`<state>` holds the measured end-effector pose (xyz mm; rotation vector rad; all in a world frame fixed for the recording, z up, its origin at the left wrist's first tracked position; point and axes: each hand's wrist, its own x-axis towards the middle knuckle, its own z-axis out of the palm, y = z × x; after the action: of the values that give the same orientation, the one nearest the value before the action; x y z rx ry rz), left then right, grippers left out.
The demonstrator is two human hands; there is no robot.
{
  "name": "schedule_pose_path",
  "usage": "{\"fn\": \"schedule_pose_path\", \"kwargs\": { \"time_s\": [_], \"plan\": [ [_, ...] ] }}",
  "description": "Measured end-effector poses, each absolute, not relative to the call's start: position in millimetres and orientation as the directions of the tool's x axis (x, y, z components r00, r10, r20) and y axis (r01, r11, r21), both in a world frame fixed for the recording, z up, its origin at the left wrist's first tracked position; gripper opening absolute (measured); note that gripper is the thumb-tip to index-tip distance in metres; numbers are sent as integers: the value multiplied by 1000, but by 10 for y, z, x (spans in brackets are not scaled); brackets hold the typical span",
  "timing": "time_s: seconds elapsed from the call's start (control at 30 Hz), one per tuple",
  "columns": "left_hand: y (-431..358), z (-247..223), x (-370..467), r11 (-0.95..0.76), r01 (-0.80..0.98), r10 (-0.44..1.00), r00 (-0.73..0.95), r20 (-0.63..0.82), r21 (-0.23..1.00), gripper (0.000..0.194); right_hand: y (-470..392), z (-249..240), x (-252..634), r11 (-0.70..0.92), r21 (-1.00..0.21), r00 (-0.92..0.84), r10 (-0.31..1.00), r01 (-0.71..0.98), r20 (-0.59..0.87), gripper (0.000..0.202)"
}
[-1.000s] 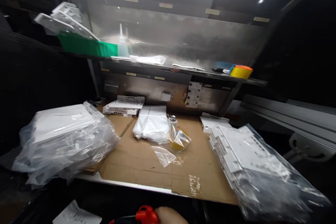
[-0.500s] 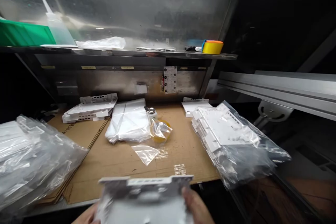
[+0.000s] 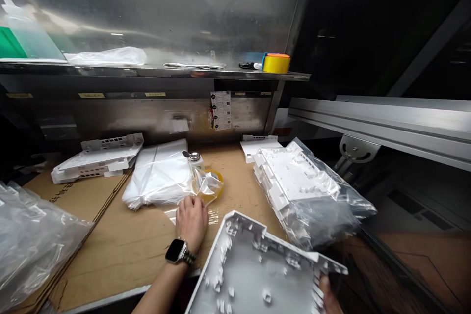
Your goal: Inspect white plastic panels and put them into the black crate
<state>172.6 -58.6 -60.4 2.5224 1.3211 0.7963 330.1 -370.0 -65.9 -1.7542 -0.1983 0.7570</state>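
Observation:
My left hand (image 3: 192, 218), with a watch (image 3: 176, 251) on its wrist, reaches over the cardboard. Its fingers are curled closed on a scrap of clear plastic film (image 3: 211, 187) beside the roll of yellowish tape (image 3: 220, 180); the fingertips are partly hidden. Close to me, my right hand (image 3: 328, 296) grips the right edge of a white plastic housing (image 3: 253, 274). That housing is tilted, its inner side with small posts and clips facing me. A stack of flat clear bags (image 3: 158, 171) lies just beyond my left hand, next to a small pump bottle (image 3: 195, 159).
Bagged white housings (image 3: 298, 176) lie at the right edge of the cardboard (image 3: 147, 235). Other white housings (image 3: 99, 157) sit at the back left, and one more (image 3: 259, 146) at the back right. Crumpled clear bags (image 3: 37, 240) fill the left. A metal shelf (image 3: 158, 72) spans behind.
My left hand has let go of the housing and moved forward to the plastic film. My right hand has shifted right with the housing, now turned and tilted. The view has swung right.

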Motion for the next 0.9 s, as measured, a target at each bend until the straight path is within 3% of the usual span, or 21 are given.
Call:
{"fn": "schedule_pose_path", "kwargs": {
  "time_s": [0.1, 0.2, 0.37, 0.5, 0.67, 0.9],
  "plan": [
    [-467, -588, 1504, -637, 647, 770, 499, 398, 419, 17, -3469, -623, 3167, -135, -894, 782, 442, -426, -439, 91],
    [-381, -479, 1243, -638, 594, 770, 487, 412, 490, 19, -3230, -547, 3015, 138, -760, 723, 451, -635, -523, 96],
    [-308, -109, 879, -593, 578, 804, 455, 382, 560, 30, -2951, -434, 2913, 353, -594, 681, 514, -723, -523, 94],
    [-287, 69, 731, -549, 536, 826, 464, 320, 642, 34, -2837, -415, 2897, 378, -560, 670, 509, -738, -540, 95],
    [-301, 46, 664, -374, 402, 874, 453, 173, 836, 36, -2709, -369, 2824, 356, -538, 641, 512, -764, -572, 92],
    [-191, -63, 630, -127, 109, 862, 504, 56, 986, 50, -2570, -465, 2808, 215, -580, 531, 716, -786, -454, 73]
  ]
}}
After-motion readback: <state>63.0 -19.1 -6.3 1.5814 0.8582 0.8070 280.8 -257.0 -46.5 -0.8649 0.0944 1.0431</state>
